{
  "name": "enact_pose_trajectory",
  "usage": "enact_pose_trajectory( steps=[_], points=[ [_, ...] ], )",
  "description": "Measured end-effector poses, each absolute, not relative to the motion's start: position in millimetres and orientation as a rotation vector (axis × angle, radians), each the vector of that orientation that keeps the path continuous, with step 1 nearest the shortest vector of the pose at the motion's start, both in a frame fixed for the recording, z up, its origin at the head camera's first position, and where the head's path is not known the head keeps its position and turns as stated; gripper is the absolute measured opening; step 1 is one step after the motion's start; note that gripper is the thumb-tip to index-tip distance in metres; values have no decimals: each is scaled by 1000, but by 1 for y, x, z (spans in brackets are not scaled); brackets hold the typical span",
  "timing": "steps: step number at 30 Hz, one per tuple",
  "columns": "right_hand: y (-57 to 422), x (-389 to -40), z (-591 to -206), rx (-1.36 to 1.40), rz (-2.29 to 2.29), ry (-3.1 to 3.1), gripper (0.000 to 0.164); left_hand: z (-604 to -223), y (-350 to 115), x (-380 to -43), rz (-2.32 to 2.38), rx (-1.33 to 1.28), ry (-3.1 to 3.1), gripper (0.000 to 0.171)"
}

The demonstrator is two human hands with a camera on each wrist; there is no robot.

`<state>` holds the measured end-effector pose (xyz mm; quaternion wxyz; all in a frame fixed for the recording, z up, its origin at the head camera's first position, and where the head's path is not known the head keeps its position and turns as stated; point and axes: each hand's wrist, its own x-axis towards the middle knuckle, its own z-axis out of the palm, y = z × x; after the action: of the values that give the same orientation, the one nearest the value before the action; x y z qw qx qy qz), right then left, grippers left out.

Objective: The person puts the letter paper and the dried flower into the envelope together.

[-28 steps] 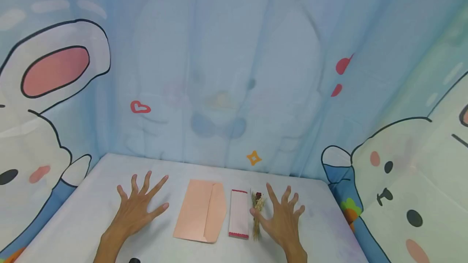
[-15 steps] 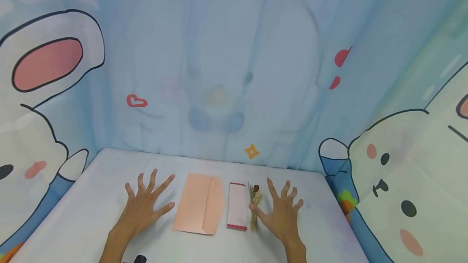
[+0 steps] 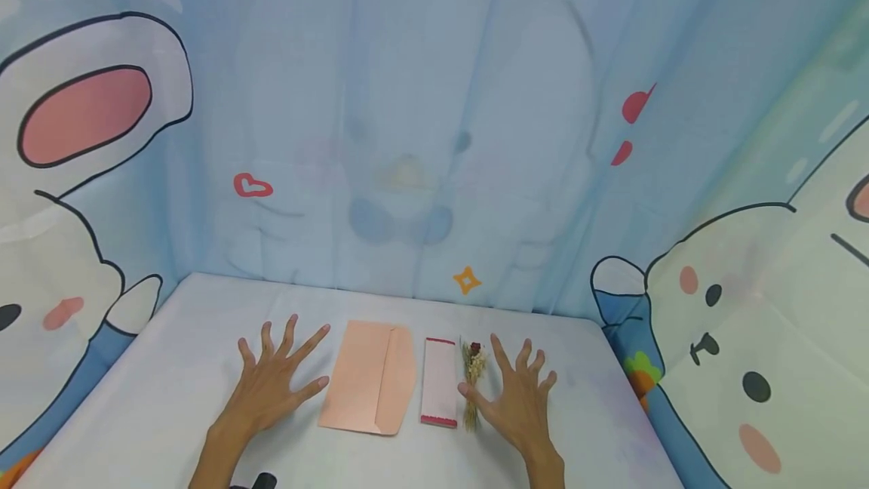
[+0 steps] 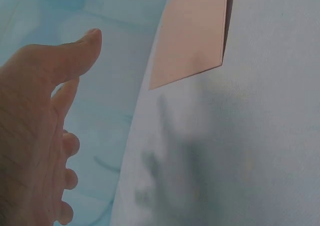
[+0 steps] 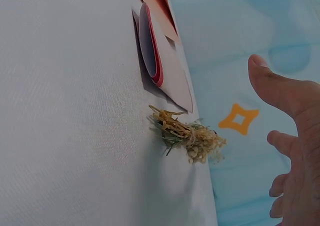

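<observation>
A peach envelope (image 3: 356, 376) lies on the white table, its pointed flap to the right. Beside it is a folded pale pink sheet (image 3: 439, 383) with red edges; the right wrist view shows its rounded fold (image 5: 159, 61). Right of that lies a small bunch of dried flowers (image 3: 471, 383) with a dark red bloom at its far end. My left hand (image 3: 268, 391) hovers left of the envelope, fingers spread, holding nothing. Just right of the flowers, my right hand (image 3: 519, 406) is also spread and holds nothing. Its thumb overlaps the stems in the head view but is apart in the wrist view.
A blue curtain (image 3: 407, 96) with printed cartoon animals hangs behind the table and along both sides. A small black object (image 3: 265, 481) shows at the bottom edge by my left forearm. The white tabletop (image 3: 597, 398) extends right of my right hand.
The head view has tilted down a little, so the table sits higher in it. My left hand has drifted right toward the envelope. The envelope, sheet and flowers lie as before.
</observation>
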<state>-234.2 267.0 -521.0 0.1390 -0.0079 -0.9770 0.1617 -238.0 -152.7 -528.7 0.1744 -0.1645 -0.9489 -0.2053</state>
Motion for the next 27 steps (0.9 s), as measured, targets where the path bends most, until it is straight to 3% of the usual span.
enact_pose_trajectory(
  steps=[7, 10, 19, 27],
  points=[
    [262, -235, -523, 13, 476, -2790, 108, -530, -143, -239, -620, -514, -2676, 80],
    [257, -236, -521, 35, 509, -2740, 99, -531, -134, -239, -646, -543, -2673, 80],
    [208, -238, -513, -204, 555, -2537, 31, -545, -87, -234, -739, -665, -2825, 61],
    [178, -238, -532, -326, 685, -2577, 28, -552, -63, -223, -884, -593, -2872, 54]
  ],
)
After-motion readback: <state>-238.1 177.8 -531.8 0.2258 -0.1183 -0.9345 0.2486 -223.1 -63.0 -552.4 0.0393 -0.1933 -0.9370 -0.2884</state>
